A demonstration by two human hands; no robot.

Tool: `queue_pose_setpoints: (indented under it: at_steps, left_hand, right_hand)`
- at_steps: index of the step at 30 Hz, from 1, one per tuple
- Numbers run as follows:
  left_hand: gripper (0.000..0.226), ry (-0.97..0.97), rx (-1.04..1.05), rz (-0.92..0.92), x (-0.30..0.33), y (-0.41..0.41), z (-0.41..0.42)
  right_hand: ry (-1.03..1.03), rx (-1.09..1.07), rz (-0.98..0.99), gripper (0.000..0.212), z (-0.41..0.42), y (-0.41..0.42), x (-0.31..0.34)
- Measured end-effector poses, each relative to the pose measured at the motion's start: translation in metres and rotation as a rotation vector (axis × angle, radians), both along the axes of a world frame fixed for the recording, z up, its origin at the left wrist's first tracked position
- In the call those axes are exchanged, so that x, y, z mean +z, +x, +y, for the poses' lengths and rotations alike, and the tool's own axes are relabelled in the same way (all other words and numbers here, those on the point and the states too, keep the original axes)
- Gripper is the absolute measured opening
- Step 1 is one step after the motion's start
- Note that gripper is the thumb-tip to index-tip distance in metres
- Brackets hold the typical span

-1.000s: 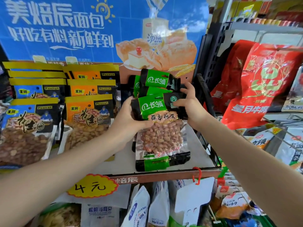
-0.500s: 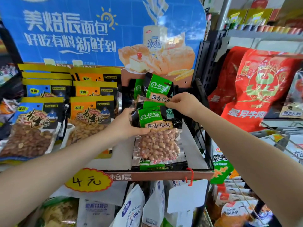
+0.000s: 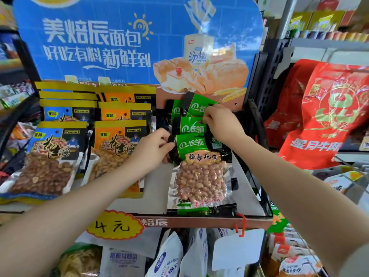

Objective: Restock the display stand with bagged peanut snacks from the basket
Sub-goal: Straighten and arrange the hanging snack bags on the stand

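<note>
green peanut bags going onto the stand

i see the left hand pinching the top left corner of the front green bag; its fingers are curled on the black edge; the right hand is higher up, with fingers bent and pinching the top of the second green bag behind it; a third green bag leans at the back; all three sit in a row on the right side of the display stand, the front one lying flat on the sloped shelf; i can't see the basket.

i think the bag will feel light but lumpy; the clear window is tight and shiny over the nuts, so that part is stiff and bumpy; the flat top band is thin, smooth and a bit slippery; the best place to hold looks like the top corners, where there are no nuts; squeezing the middle hard could crush them.

beside them are orange bags and blue bags with yellow tops, glossy and flat; a yellow price tag with a wavy edge hangs in front; the blue sign behind is smooth card.
</note>
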State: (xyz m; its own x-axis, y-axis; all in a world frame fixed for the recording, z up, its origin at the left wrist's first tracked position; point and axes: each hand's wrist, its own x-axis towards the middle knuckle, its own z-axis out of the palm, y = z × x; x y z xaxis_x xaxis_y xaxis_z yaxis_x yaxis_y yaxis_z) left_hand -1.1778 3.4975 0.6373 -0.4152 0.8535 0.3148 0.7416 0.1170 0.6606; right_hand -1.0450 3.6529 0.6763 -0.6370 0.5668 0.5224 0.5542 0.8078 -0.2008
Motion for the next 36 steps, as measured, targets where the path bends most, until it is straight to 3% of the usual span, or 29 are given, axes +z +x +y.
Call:
queue_pose_setpoints:
  at_steps: [4, 10, 16, 21, 25, 28, 32, 36]
  left_hand:
    - [0.008, -0.006, -0.021, -0.047, 0.0, -0.002, -0.006]
    - [0.026, -0.018, -0.034, -0.093, 0.001, 0.01, 0.007]
    - [0.027, 0.017, -0.006, -0.435, -0.006, -0.001, 0.017]
    - [0.031, -0.108, 0.01, -0.26, -0.014, -0.01, 0.026]
    - [0.015, -0.124, 0.02, -0.161, -0.014, -0.016, 0.031]
    - [0.011, -0.199, -0.012, -0.109, -0.014, -0.021, 0.027]
    - [0.012, -0.284, -0.022, -0.043, -0.017, -0.022, 0.026]
    - [0.014, -0.326, -0.015, -0.06, -0.021, -0.015, 0.026]
  right_hand:
    - [0.015, 0.03, 0.161, 0.018, 0.006, 0.016, -0.003]
    - [0.182, 0.007, 0.122, 0.022, 0.008, 0.006, 0.001]
    - [0.117, 0.013, 0.09, 0.023, 0.021, 0.004, -0.004]
    - [-0.019, 0.043, 0.092, 0.02, 0.027, 0.005, -0.003]
    - [-0.107, 0.122, 0.077, 0.016, 0.029, 0.006, -0.001]
    - [-0.12, 0.161, 0.048, 0.032, 0.027, 0.007, 0.001]
    - [-0.089, 0.14, -0.061, 0.018, 0.019, -0.005, 0.011]
    - [-0.015, 0.107, -0.16, 0.021, 0.019, -0.012, 0.005]
